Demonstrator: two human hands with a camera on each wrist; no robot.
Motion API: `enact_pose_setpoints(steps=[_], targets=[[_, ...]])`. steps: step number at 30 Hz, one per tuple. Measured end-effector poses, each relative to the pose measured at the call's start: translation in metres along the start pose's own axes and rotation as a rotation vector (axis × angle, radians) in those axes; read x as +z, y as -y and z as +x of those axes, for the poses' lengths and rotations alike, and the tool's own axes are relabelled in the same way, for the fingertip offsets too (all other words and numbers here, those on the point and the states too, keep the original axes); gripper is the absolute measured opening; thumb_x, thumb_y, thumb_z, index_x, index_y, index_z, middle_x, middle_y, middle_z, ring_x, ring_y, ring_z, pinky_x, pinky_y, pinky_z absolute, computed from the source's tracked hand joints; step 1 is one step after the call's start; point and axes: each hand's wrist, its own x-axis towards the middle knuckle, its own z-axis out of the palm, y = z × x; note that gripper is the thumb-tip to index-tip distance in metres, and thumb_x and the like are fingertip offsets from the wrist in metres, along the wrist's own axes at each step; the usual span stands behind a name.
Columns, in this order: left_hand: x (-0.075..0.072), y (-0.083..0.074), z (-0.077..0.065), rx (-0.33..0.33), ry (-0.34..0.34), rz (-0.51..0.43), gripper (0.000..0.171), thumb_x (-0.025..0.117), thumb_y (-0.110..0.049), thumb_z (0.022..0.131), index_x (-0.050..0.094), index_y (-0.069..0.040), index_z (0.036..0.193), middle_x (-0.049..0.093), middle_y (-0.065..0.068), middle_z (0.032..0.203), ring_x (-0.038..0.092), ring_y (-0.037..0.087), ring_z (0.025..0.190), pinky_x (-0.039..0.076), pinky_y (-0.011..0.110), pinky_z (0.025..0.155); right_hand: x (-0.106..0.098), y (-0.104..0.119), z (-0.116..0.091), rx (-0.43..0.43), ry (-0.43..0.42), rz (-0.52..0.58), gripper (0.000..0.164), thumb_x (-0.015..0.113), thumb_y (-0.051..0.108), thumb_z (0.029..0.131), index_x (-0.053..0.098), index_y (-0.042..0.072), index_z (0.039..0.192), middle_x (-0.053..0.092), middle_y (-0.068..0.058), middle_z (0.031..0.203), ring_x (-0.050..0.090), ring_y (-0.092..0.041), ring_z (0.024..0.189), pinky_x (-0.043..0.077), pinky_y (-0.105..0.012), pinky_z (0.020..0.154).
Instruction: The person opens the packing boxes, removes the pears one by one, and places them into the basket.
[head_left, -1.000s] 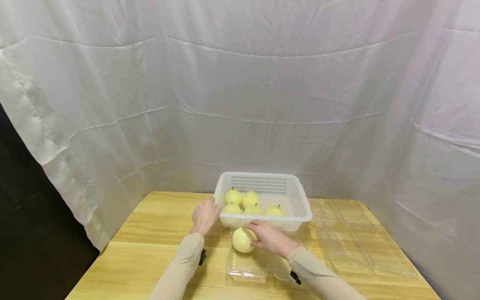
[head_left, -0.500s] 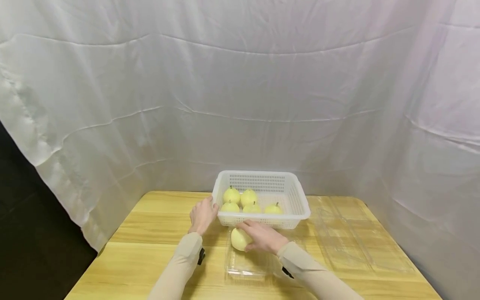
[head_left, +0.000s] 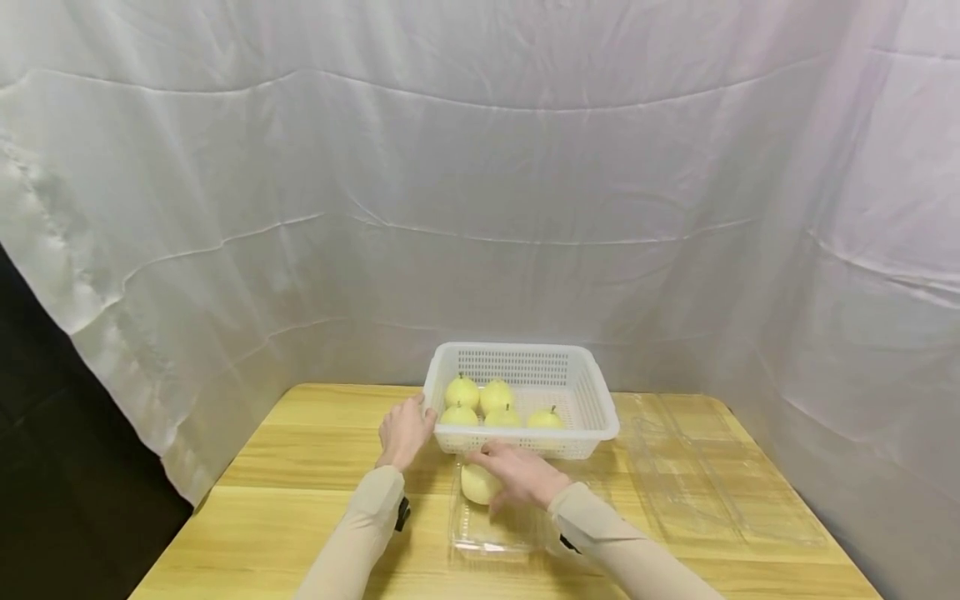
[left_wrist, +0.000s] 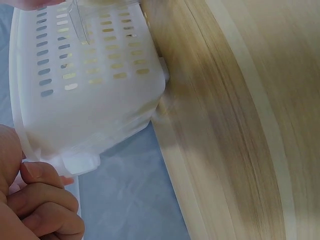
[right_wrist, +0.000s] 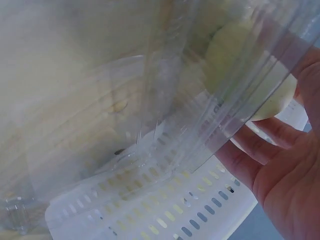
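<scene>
A round pale-yellow pear (head_left: 477, 485) sits at the far left of a clear plastic clamshell box (head_left: 491, 537) in front of the basket. My right hand (head_left: 521, 475) holds this pear, fingers over its top and thumb on the near side. Through the transparent box wall, the right wrist view shows the pear (right_wrist: 275, 95) close to the palm, fingers (right_wrist: 245, 145) bent beneath it. My left hand (head_left: 405, 431) grips the left rim of a white perforated plastic basket (head_left: 600, 392); its fingers (left_wrist: 47, 200) are curled at the basket's corner in the left wrist view.
Several pears (head_left: 497, 395) with stems lie in the basket, mostly toward its left side. More clear plastic boxes (head_left: 720, 483) lie on the right part of the wooden table (head_left: 285, 517). A pale curtain (head_left: 525, 183) hangs behind and at both sides.
The pear in my right hand has sunk slightly lower in the clear box, and the hand now covers more of its top. My left hand keeps its place on the basket rim.
</scene>
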Motion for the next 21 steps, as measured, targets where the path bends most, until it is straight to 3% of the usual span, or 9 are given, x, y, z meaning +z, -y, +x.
enact_pose_setpoints(steps=[3,9,14,21], targets=[[0.001,0.000,-0.001,0.000,0.001,0.003,0.044,0.059,-0.024,0.091,0.061,-0.006,0.132,0.071,0.021,0.107,0.059,0.023,0.065,0.048,0.035,0.052,0.002,0.000,0.001,-0.031,0.011,-0.032,0.086,0.088,0.039,0.062,0.050,0.027,0.138,0.060,-0.001,0.127,0.062,-0.019,0.108,0.052,-0.038,0.094],[0.002,0.000,-0.002,0.003,-0.003,0.008,0.044,0.058,-0.024,0.092,0.061,-0.007,0.132,0.071,0.021,0.107,0.060,0.024,0.065,0.047,0.035,0.052,0.003,-0.003,0.001,-0.053,0.028,-0.075,0.078,0.088,0.033,0.066,0.053,0.029,0.134,0.062,0.002,0.122,0.063,-0.016,0.104,0.053,-0.036,0.091],[0.002,-0.001,-0.002,0.003,0.001,0.009,0.043,0.059,-0.024,0.092,0.062,-0.006,0.130,0.071,0.021,0.106,0.059,0.024,0.065,0.046,0.035,0.051,-0.007,-0.006,-0.001,-0.034,0.049,-0.049,0.079,0.088,0.031,0.062,0.055,0.028,0.134,0.065,0.002,0.123,0.064,-0.016,0.104,0.054,-0.034,0.089],[0.000,-0.001,0.000,-0.009,0.008,0.006,0.044,0.057,-0.024,0.092,0.061,-0.006,0.132,0.071,0.020,0.106,0.056,0.022,0.062,0.043,0.031,0.049,-0.020,-0.012,-0.007,-0.024,0.012,-0.024,0.079,0.087,0.031,0.063,0.056,0.025,0.135,0.064,0.000,0.129,0.064,-0.019,0.110,0.052,-0.037,0.094]])
